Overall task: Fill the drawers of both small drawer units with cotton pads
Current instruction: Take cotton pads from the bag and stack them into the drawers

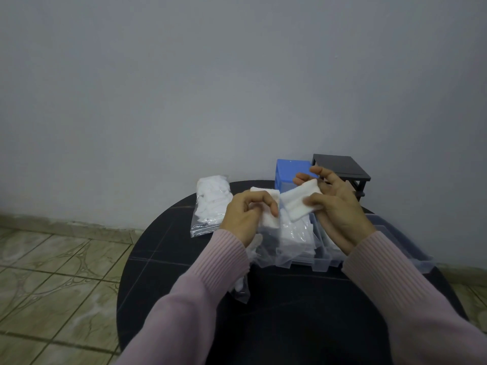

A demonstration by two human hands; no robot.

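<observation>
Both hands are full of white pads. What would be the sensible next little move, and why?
Probably lower the right hand and lay its stack of cotton pads into a clear drawer just beneath. The drawers sit pulled out on the table, and the left hand grips more pads.

- Bare counter [303, 312] lies open before me, nearest my body.
- Clear drawers [324, 248] and plastic bags [208, 206] crowd the middle.
- Blue unit [291, 171] and black unit [342, 168] block the far edge.
</observation>
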